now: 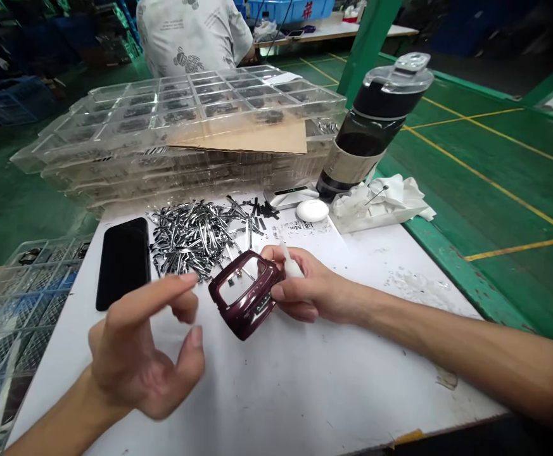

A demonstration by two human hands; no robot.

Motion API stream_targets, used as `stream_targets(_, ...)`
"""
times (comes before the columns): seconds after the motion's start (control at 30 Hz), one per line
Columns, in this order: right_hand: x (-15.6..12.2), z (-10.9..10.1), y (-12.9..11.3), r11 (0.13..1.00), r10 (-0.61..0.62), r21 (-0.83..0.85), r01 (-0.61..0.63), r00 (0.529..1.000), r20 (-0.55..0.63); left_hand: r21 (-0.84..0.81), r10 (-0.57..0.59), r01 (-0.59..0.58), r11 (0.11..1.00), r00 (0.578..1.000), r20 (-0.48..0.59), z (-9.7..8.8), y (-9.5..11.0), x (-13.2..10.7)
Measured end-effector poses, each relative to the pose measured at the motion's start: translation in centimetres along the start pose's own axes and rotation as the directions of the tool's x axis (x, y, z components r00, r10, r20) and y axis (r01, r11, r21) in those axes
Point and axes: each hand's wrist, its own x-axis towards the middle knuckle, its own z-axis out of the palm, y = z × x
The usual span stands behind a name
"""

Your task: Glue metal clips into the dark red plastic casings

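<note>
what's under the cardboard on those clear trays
The cardboard sheet lies on the stacked clear plastic trays; small dark parts show in compartments around it, but the compartments beneath it are covered and cannot be seen.

left hand (pixel 146 345): blurred by motion, at 7 o'clock.
right hand (pixel 314 291): at 3 o'clock, its fingers hide part of the maroon shell (pixel 244 294).
white piece (pixel 291 263): half-hidden by those fingers, kind too unclear to tell.
stacked clear trays (pixel 185 120): at 12 o'clock, contents too small to tell, some covered by a cardboard sheet (pixel 242 136).
side tray (pixel 19 316): cut off by the edge at 9 o'clock.
co-worker (pixel 191 38): cut off by the top edge at 12 o'clock.
</note>
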Motion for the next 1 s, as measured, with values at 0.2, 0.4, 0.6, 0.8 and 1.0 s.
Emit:
stream_targets(0.2, -0.3, 0.4, -0.1, 0.961, 0.218, 0.125, -0.249, 0.951, 0.22, 0.069, 0.17, -0.191, 0.979, 0.958, 0.232, 1.3, -0.7, 1.1)
stream_targets(0.4, -0.3, 0.7, 0.3, 0.948, 0.285, 0.081, -0.308, 0.934, 0.216, -0.027, 0.235, -0.238, 0.971, 0.924, 0.301, 2.3, 1.3, 1.5)
stream_targets(0.6, -0.2, 0.7, -1.0, 0.957, 0.272, -0.161, -0.242, 0.94, 0.204, -0.169, -0.32, 0.327, 0.93, 0.945, 0.072, 1.9, 1.5, 0.4)
stream_targets(0.8, -0.4, -0.1, -2.9, 0.934, 0.063, -0.357, -0.022, 0.993, 0.104, -0.351, -0.813, 0.806, 0.477, 0.556, 0.173, 2.2, 1.0, 0.7)
stream_targets(1.0, -0.1, 0.0, -4.1, 0.836, -0.254, -0.518, 0.18, 0.964, -0.074, -0.448, -0.798, 0.868, 0.212, 0.419, 0.434, 3.2, 1.4, 0.3)
